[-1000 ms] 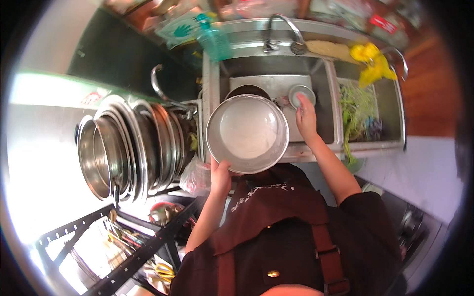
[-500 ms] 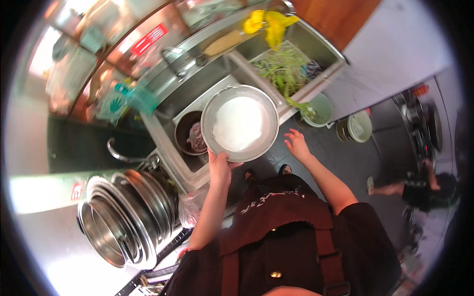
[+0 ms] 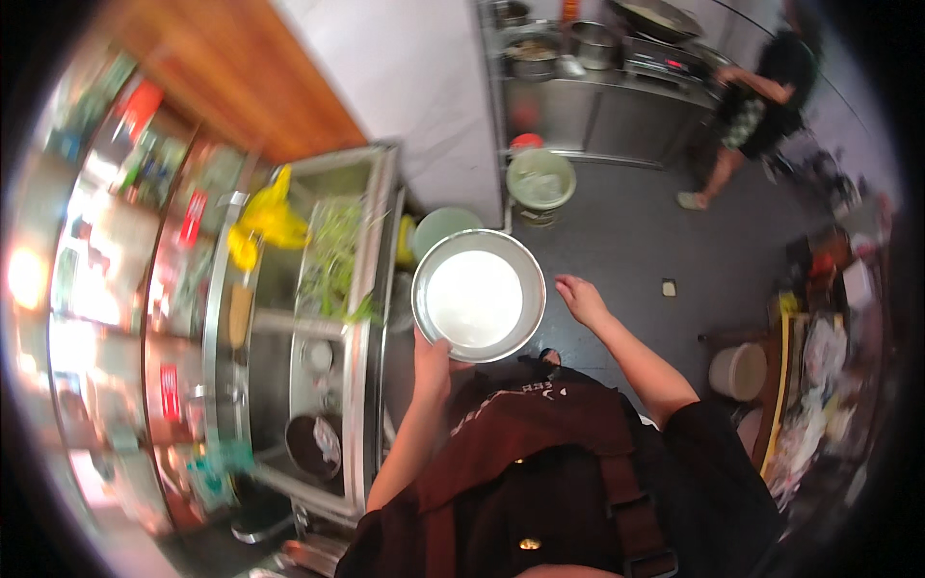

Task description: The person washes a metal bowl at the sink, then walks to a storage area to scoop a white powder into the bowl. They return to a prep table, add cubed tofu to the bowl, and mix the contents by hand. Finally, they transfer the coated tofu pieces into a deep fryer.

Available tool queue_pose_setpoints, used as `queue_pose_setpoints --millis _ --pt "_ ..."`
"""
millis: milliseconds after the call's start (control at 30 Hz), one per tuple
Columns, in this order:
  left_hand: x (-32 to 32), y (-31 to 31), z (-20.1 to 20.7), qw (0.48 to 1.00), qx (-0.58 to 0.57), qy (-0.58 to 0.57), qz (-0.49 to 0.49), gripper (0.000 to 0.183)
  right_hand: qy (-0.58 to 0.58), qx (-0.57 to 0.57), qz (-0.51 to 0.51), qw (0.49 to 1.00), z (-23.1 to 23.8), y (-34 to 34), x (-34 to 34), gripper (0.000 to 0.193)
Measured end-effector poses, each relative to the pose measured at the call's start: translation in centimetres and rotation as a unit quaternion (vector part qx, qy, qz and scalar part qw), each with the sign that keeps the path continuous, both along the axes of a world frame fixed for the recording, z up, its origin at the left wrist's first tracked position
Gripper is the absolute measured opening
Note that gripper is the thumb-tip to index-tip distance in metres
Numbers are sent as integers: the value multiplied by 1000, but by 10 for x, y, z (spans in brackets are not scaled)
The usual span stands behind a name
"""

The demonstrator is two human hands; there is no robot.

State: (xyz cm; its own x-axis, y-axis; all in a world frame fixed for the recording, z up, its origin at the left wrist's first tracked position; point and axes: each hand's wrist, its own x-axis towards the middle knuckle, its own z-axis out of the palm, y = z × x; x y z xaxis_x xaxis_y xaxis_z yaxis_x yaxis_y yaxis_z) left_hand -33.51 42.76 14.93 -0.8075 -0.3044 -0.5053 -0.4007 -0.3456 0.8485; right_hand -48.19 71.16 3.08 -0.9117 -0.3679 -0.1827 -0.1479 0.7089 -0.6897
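The wearer's dark apron (image 3: pixel 525 438) fills 6 o'clock. At 12 o'clock of it, the left hand (image 3: pixel 433 368) is clamped on the metal bowl (image 3: pixel 531 301) at the bowl's 7 o'clock edge, holding it up over the floor (image 3: pixel 617 246). Something smooth and white (image 3: pixel 474 297) covers the bowl's bottom. The right hand (image 3: pixel 583 301) hangs just beside the bowl at 3 o'clock, holding nothing; blur hides whether its fingers are together or apart.

Counting from the bowl, a green bucket (image 3: pixel 447 225) sits at 11 o'clock, partly hidden. The sink (image 3: pixel 355 414) runs along 9 o'clock, with a dark pot (image 3: pixel 302 443) inside and greens (image 3: pixel 332 255). Farther, a pale bucket (image 3: pixel 541 171) stands at 1 o'clock and another person (image 3: pixel 771 91) at 2.
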Motion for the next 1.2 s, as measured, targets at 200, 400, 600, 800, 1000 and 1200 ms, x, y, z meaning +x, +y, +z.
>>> queue_pose_setpoints --millis 200,400,600,800,1000,1200 --pt "-127 139 -14 981 -25 55 -186 83 19 -130 -188 973 50 96 -52 64" --pt "-232 253 -27 944 8 33 -327 81 95 30 -306 947 99 193 -115 71" --pt "-353 358 -46 878 -6 43 -477 83 215 133 -301 920 114 291 -174 64" --pt "-473 466 -42 849 13 -21 -527 83 248 112 -420 866 113 410 -198 44" --pt "-566 581 -29 784 32 -18 -620 75 179 162 -660 711 -60 478 -76 34" --pt "-603 722 -36 744 38 -38 -666 69 -317 185 -651 664 -252 432 61 27"
